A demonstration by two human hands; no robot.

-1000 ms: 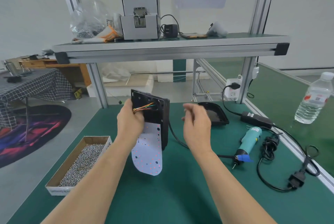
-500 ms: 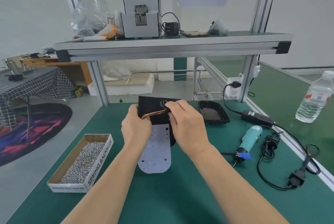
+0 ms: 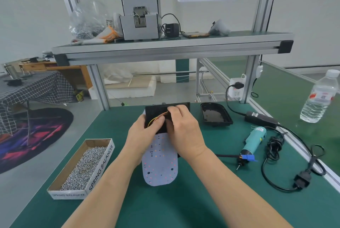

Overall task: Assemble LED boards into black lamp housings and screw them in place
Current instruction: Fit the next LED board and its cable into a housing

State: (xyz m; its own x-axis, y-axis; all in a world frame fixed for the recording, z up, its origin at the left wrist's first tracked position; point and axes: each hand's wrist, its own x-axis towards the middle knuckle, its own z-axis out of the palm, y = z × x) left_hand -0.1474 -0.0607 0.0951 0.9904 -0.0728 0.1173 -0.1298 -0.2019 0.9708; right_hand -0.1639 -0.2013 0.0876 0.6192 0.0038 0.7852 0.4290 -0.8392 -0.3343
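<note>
Tabletop (image 3: 165,209) of green mat under an aluminium-framed shelf (image 3: 165,47), grey floor left.
Left hand (image 3: 142,132) grips the black lamp housing (image 3: 156,110) mid-tabletop, right hand (image 3: 185,132) pinches its coloured wires (image 3: 156,118), and the LED board (image 3: 160,165) lies nearer. Screw box (image 3: 82,167) sits by the left edge, electric screwdriver (image 3: 254,140) to the right.

White LED board (image 3: 160,163) sticks out beneath the black housing (image 3: 156,111).

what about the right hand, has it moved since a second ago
Yes. The right hand went left, away from the spare housing, and now pinches the wires on the held housing.
</note>
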